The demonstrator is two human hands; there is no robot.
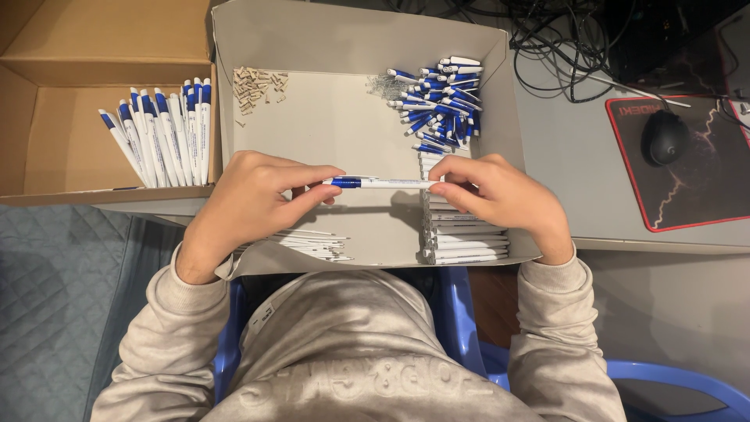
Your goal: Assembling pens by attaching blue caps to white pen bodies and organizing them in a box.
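Left hand [250, 199] pinched the blue end of a white pen [380, 183], and the right hand [500, 191] pinched the white end, so the pen hung level between them over the grey tray [328, 125]. Holding both ends like that looked like a grip for pushing or twisting the two halves together. Parts were sorted by kind in the tray: white barrels [465, 234] stacked under the right hand, blue pieces [437, 101] heaped at the far corner, thin refills [312, 244] near the left wrist, tiny beige bits [258, 84] up top. Finished-looking pens [160, 133] sat lined up in a cardboard box [47, 101] off to the left.
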